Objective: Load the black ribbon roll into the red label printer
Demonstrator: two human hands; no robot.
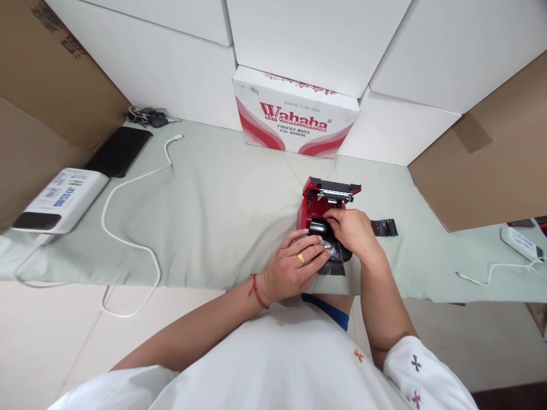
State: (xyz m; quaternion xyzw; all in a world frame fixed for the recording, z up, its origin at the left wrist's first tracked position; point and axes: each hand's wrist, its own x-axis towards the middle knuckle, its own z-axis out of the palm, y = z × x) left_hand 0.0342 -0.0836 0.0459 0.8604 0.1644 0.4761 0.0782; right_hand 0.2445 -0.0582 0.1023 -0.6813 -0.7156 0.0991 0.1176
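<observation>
A small red machine with a raised lid, which looks like a label printer (306,212), stands near the table's front edge. Inside it lies a shiny black roll (318,227). Over its front hangs a strip of glossy black film (335,269). My left hand (297,263) lies across the front left of the machine, fingers stretched out over the film. My right hand (352,230) reaches in from the right, fingers curled together under the lid; what its fingertips grip is hidden. A small black ribbon roll (385,228) lies to the right, partly behind my right hand.
A Wahaha water carton (297,117) stands at the back against white boxes. On the left are a white power bank (64,199), a black phone (122,151), keys (149,117) and a white cable (105,213). Cardboard (487,148) rises at right, near another white device (521,244).
</observation>
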